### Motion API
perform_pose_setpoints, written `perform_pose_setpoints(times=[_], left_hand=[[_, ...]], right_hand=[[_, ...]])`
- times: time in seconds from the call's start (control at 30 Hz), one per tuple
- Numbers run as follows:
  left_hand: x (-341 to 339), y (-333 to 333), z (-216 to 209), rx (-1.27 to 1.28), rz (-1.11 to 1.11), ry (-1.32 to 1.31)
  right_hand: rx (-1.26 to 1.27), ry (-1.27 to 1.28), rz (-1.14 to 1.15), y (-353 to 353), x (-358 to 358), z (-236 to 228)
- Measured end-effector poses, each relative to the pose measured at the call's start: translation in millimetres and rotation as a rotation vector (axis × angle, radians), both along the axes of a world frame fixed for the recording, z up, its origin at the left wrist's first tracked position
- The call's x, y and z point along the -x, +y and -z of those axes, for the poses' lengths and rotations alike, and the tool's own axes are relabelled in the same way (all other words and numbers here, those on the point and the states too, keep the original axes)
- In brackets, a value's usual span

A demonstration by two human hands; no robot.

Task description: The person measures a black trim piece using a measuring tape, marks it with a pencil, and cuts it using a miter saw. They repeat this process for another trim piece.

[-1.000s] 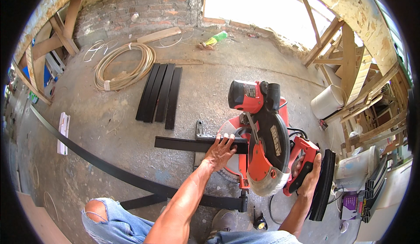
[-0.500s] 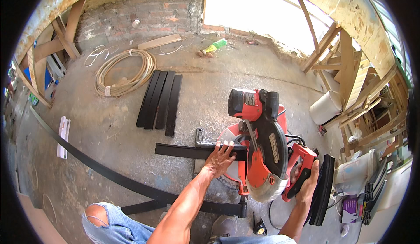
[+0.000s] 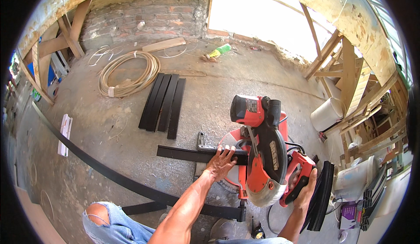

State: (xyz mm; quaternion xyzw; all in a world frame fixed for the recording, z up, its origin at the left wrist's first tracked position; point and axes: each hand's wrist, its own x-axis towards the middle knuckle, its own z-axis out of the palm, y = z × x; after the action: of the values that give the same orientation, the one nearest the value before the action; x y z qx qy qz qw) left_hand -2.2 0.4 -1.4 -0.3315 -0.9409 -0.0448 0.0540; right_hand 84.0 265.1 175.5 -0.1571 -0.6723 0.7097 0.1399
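Observation:
A red and black miter saw stands on the floor in front of me, its blade guard over the saw's base. My left hand holds a black metal profile down against the fence, fingers spread across its top. That profile lies crosswise, its free end sticking out to the left and its other end running under the saw head. Closed around the red and black saw handle is my right hand. The blade's cutting edge is mostly hidden by the guard and saw head.
Beyond the saw lie several cut black strips and a coiled hose. One long black strip runs from far left toward my feet. More black profiles, a white bucket and wooden framing are at the right.
The whole scene has shifted slightly down and right in the picture as the view moved. Both hands keep their places, on the profile and on the saw handle.

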Motion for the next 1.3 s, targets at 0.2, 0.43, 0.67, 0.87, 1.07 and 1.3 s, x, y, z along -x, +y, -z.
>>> perform_pose_setpoints(times=[0.2,0.43,0.67,0.87,1.07,1.3], left_hand=[[0.4,0.4,-1.4,0.031,0.002,-0.003],[0.6,2.0,-2.6,0.047,-0.010,-0.024],[0.9,2.2,-3.2,0.007,-0.007,0.006],[1.3,2.7,-6.7,-0.025,-0.001,0.029],[0.9,-0.1,-1.2,-0.048,-0.005,0.054],[1.2,2.6,-0.9,-0.026,0.002,0.035]], right_hand=[[0.033,0.037,-0.037,4.1,-1.8,7.7],[-0.023,0.022,-0.016,1.7,-4.9,7.2],[0.002,0.039,-0.033,3.3,-10.6,16.9],[0.032,0.045,-0.013,6.1,-15.5,28.5],[0.048,0.018,0.001,4.6,-22.8,39.0],[0.037,0.066,0.026,8.9,-30.4,57.4]])
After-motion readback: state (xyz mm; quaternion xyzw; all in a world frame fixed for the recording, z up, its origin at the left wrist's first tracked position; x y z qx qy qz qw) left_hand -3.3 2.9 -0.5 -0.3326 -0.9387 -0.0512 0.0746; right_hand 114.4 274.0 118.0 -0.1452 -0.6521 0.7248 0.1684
